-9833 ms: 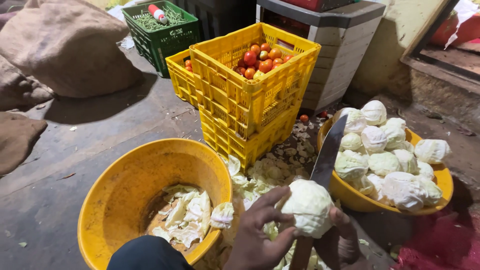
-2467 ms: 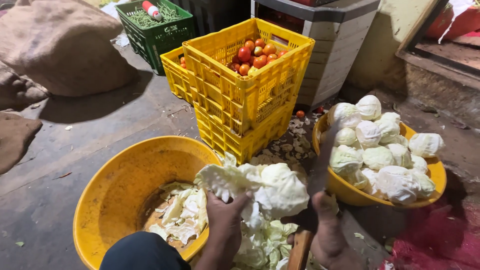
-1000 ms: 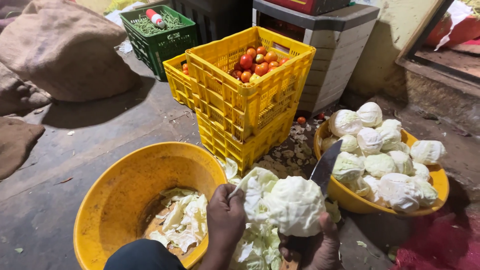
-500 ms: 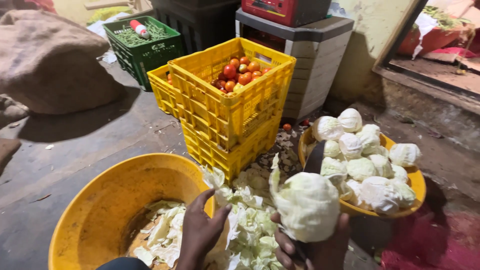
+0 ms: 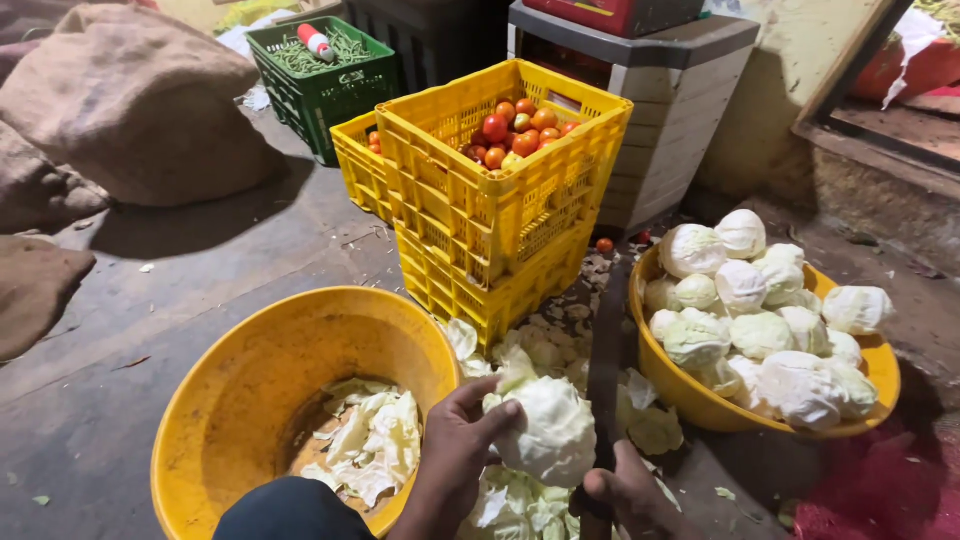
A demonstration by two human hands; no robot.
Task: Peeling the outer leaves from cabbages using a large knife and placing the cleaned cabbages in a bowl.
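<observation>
The left hand (image 5: 455, 455) cups a pale cabbage (image 5: 553, 430) while the right hand (image 5: 632, 492) grips a long knife (image 5: 604, 370) beside it.

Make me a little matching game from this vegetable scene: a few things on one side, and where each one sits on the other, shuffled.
Things:
1. red tomatoes
2. loose pale cabbage leaves
3. heap of trimmed white cabbages
4. single round white cabbage

Places:
A. in the orange bowl on the right
B. gripped by the left hand, beside the long dark knife blade that the right hand holds
C. in the top yellow plastic crate
D. in the big yellow tub on the left

Pairs: 1-C, 2-D, 3-A, 4-B
</observation>
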